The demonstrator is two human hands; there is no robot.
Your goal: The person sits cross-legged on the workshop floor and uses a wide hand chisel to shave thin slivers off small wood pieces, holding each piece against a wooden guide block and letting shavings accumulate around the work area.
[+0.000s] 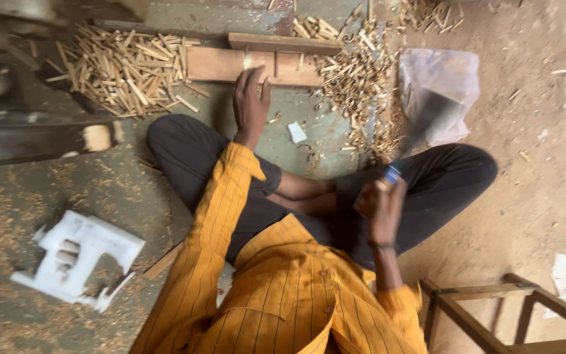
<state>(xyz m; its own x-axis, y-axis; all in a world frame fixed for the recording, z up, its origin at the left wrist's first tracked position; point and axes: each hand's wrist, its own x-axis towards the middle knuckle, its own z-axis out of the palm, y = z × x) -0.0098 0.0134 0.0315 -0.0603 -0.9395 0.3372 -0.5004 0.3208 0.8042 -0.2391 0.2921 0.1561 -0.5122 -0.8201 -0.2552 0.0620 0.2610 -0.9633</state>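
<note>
overhead, left hand (250, 98) stretched forward, grip pinching small wood piece (248, 62), right hand (381, 206) raised, clenching blurred blade (420, 121)

Someone in a yellow striped shirt (283, 295) is sitting cross-legged on the dusty floor (545, 164). The left hand (250, 98) is steadying a small stick (248, 62) upright on a wooden block (230, 65), while the right hand (380, 208) is gripping a blurred, raised blade (420, 121). Split sticks (122, 72) and shavings (361, 85) are lying heaped beyond the block.
</note>
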